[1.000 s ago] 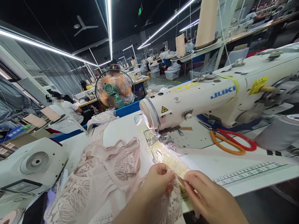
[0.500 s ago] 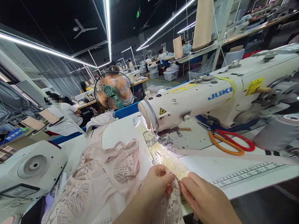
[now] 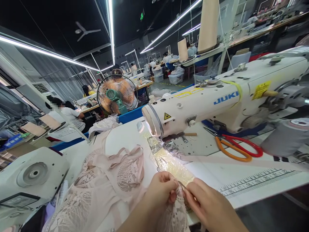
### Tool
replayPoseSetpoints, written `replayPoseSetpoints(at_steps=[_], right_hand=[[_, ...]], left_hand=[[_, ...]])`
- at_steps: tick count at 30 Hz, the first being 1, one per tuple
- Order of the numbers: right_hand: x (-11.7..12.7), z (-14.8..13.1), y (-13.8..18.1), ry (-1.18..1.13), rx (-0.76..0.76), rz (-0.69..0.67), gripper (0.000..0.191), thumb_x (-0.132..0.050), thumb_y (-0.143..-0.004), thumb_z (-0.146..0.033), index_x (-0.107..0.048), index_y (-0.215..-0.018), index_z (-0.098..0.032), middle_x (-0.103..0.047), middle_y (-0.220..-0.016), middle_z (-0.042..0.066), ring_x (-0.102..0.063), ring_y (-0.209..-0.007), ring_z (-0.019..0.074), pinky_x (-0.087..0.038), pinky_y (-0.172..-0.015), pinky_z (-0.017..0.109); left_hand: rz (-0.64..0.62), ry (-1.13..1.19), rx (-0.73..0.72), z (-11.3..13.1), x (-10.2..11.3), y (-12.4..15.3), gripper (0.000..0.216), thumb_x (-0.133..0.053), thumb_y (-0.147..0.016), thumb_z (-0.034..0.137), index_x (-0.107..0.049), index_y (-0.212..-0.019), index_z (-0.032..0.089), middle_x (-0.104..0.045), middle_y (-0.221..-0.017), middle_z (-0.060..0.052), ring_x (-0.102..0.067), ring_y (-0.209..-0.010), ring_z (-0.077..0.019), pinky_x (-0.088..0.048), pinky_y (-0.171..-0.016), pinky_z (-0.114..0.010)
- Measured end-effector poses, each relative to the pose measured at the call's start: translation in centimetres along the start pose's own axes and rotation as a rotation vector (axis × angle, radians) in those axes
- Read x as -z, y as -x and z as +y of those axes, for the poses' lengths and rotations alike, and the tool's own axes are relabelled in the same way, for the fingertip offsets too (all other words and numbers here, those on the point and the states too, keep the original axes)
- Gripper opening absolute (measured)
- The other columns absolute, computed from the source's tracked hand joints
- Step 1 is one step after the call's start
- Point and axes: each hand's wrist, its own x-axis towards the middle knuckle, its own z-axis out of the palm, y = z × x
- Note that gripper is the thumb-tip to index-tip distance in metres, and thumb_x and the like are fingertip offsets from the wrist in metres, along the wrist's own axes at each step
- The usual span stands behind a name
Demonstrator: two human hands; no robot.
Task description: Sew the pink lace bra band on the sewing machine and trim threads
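Near the table's front edge, my left hand (image 3: 160, 190) pinches the top edge of a pale pink lace bra piece (image 3: 178, 207). Close on its right, my right hand (image 3: 209, 199) has its fingers closed on the same edge. A thin, dark strip shows between the fingertips; what it is, I cannot make out. The lace hangs down below both hands. More of the pale pink lace bras (image 3: 130, 167) lie heaped to the left. Beyond my hands, a white sewing machine (image 3: 202, 100) stands with its lamp lit over a yellowish taped strip (image 3: 172, 164).
Scissors with orange and red handles (image 3: 234, 154) lie right of the needle area, beside a grey thread cone (image 3: 282, 138). A ruler scale (image 3: 260, 182) runs along the front edge. A fan (image 3: 117, 95) stands behind the table. A co-worker (image 3: 70, 112) sits at far left.
Both hands stay at the lace edge, with only a slight shift of the fingers. The view has moved a little; the bras and machine stay in place.
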Motion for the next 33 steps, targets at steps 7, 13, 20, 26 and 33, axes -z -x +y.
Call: replayPoseSetpoints(at_steps=[7,13,20,26,33], right_hand=[[1.3,2.3,-0.5,-0.183,-0.128,-0.023,0.018,-0.038,-0.088,-0.024,-0.052,-0.099,-0.021,-0.063,-0.074,0.002,-0.062,-0.060,0.0137,-0.047,-0.047,0.021],[1.6,2.6,-0.9,-0.381,-0.163,-0.197,0.026,-0.031,-0.085,-0.018,-0.056,-0.081,-0.025,-0.062,-0.070,-0.001,-0.060,-0.058,0.0136,-0.048,-0.050,0.023],[1.9,1.3,-1.4,-0.581,-0.308,-0.327,0.023,-0.038,-0.088,-0.027,-0.060,-0.078,-0.025,-0.063,-0.073,-0.001,-0.058,-0.063,0.0139,-0.044,-0.053,0.023],[2.0,0.9,-2.0,-0.561,-0.443,-0.430,0.025,-0.037,-0.085,-0.029,-0.054,-0.067,-0.022,-0.058,-0.061,-0.003,-0.052,-0.054,0.0141,-0.039,-0.049,0.023],[1.4,0.7,-0.7,-0.284,-0.198,-0.228,0.015,-0.040,-0.084,-0.027,-0.050,-0.073,-0.022,-0.056,-0.067,0.000,-0.055,-0.057,0.0152,-0.040,-0.050,0.025]], left_hand=[[-0.038,-0.013,-0.025,-0.2,0.2,0.0,0.017,-0.063,-0.060,0.026,-0.049,-0.061,0.016,-0.045,-0.038,0.006,-0.029,-0.029,-0.0024,-0.013,-0.033,-0.018],[-0.018,-0.066,-0.037,0.2,-0.2,0.3,0.022,-0.067,-0.058,0.030,-0.051,-0.064,0.015,-0.043,-0.037,0.008,-0.030,-0.030,-0.0029,-0.016,-0.034,-0.018],[-0.014,-0.082,-0.030,0.2,-0.2,0.3,0.033,-0.073,-0.054,0.036,-0.051,-0.067,0.015,-0.043,-0.037,0.009,-0.031,-0.030,-0.0028,-0.018,-0.032,-0.017],[-0.060,-0.064,-0.043,-0.1,-0.1,0.3,0.033,-0.076,-0.053,0.034,-0.053,-0.067,0.014,-0.046,-0.040,0.007,-0.037,-0.032,-0.0036,-0.022,-0.034,-0.016],[-0.054,-0.036,-0.037,-0.1,-0.1,0.3,0.029,-0.074,-0.054,0.031,-0.053,-0.064,0.014,-0.048,-0.043,0.006,-0.038,-0.031,-0.0036,-0.025,-0.034,-0.017]])
